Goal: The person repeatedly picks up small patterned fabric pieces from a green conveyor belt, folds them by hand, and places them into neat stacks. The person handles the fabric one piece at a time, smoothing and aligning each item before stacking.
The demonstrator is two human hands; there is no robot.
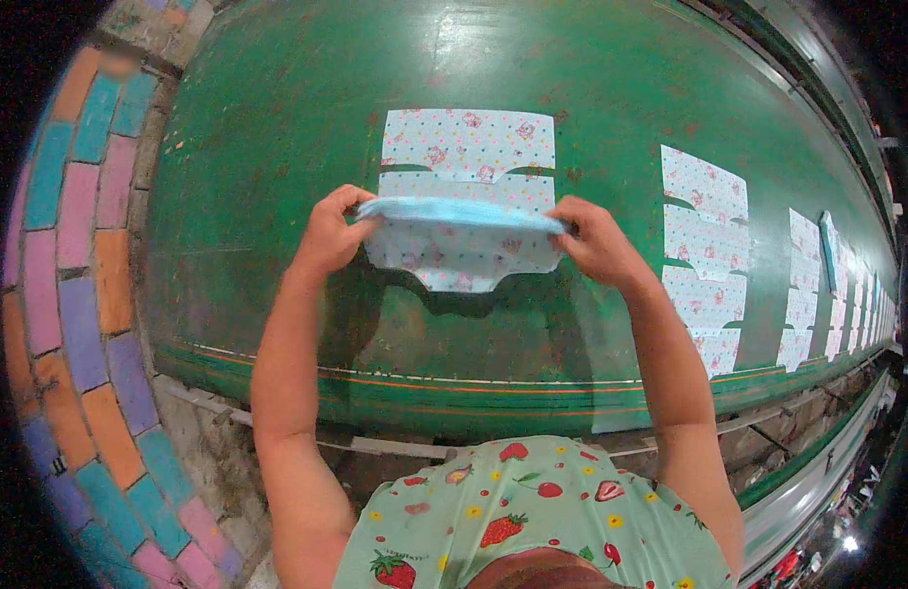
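My left hand and my right hand pinch opposite ends of a light-blue strip of fabric, which stretches between them. Below the strip hangs a printed fabric panel with a stepped lower edge, its shadow falling on the green table. I cannot tell whether strip and panel are one piece, as both are slightly blurred. Just beyond, a flat white fabric panel with coloured dots and small cartoon figures lies on the table, partly covered at its near side by the held fabric.
The long green table runs off to the right. On it lies a column of similar printed panels, with several more columns farther along. A blue fabric piece rests among them. At left stands a wall of painted bricks.
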